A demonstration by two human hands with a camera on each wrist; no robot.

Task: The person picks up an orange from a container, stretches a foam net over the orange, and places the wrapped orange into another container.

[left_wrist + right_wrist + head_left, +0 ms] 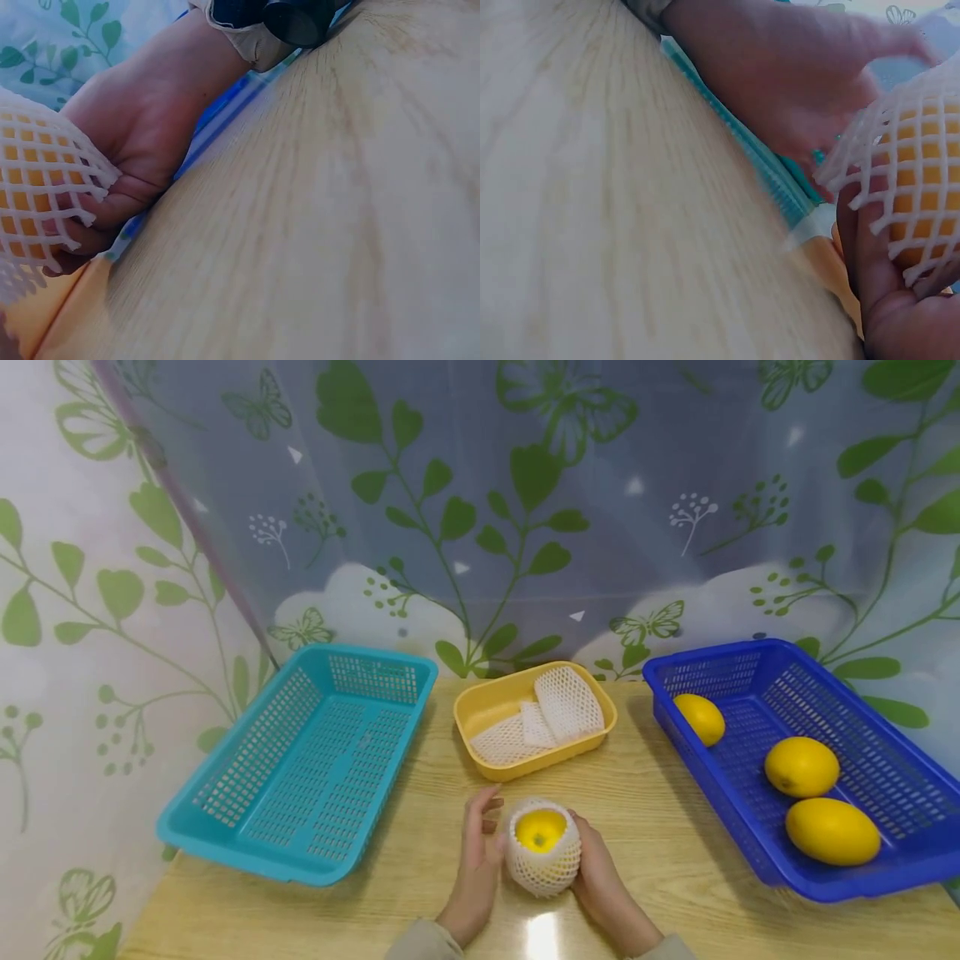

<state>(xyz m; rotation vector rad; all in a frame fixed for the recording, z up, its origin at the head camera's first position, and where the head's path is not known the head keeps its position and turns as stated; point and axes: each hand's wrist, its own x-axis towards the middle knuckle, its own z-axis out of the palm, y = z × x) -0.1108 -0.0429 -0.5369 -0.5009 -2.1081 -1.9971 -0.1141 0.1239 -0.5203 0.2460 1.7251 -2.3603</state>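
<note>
A yellow lemon-like fruit (542, 828) in a white foam net sleeve (546, 872) is just above the wooden table, its top showing through the net's opening. My right hand (596, 877) holds it from the right; the left wrist view shows that hand's curled fingers (94, 236) at the net's lower edge. On the fruit's other side is my left hand (476, 864), fingers loosely extended and gripping nothing. In the right wrist view the left hand (780, 82) is blurred beside the net; whether it touches it I cannot tell.
Behind the hands stands a yellow tray (495, 772) with white foam nets (567, 703) in it. A teal basket (337, 768) is at the left. At the right, a blue basket (720, 777) holds three yellow fruits (832, 832). A patterned curtain (480, 527) hangs behind.
</note>
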